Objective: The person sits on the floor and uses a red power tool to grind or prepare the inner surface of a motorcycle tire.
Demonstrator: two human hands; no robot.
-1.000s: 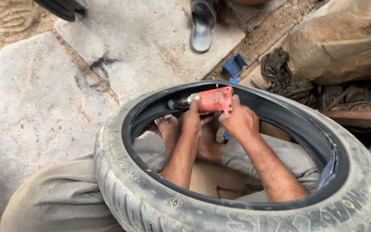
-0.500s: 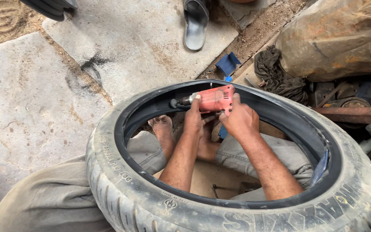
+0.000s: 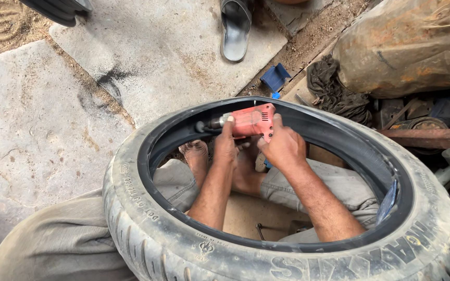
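here, both hands are wrapped around a red power tool (image 3: pixel 251 120) held inside the ring of a worn black tyre (image 3: pixel 147 229) that stands tilted across the person's lap. the left hand (image 3: pixel 226 148) closes around the front of the tool, its index finger lying along the top toward the dark metal nose, which points at the tyre's inner wall on the far left side of the ring. the right hand (image 3: pixel 283 147) grips the rear of the red body, thumb over the top edge. both forearms pass down through the tyre's opening, and two bare feet (image 3: pixel 196 156) show inside the ring, just below the tool. beyond the tyre's far edge lies a small blue block (image 3: pixel 275 76), and further out a grey sandal (image 3: pixel 235 28) rests on a stone slab (image 3: pixel 32 130). to the right of the tyre sits a rusty drum (image 3: pixel 407 47) with a dark rag (image 3: pixel 334 88) beside it.
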